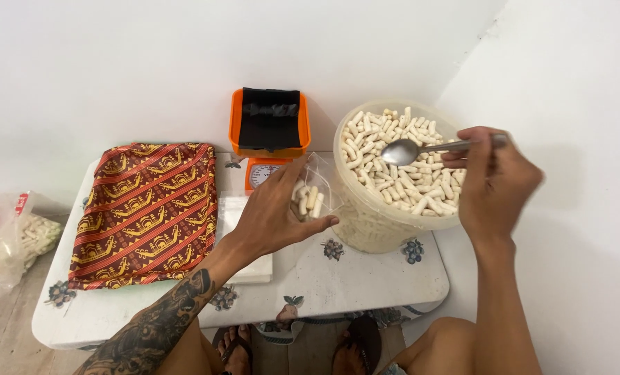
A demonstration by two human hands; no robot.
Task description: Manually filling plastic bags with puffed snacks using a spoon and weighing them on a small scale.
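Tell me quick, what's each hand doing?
Left hand: closed on a small clear bag of white pieces.
Right hand: closed on a metal spoon.

Spoon, small bag and tub of pale snack sticks

A metal spoon [421, 148] lies level and empty over the round translucent tub [365, 229], which is heaped with short cream-coloured sticks [393, 163]. Just left of the tub's rim, a small clear plastic bag [311, 194] is held open and upright, with a few sticks inside.

patterned red-gold cloth [145, 212], orange kitchen scale [268, 132], plastic bag of snacks [11, 239]
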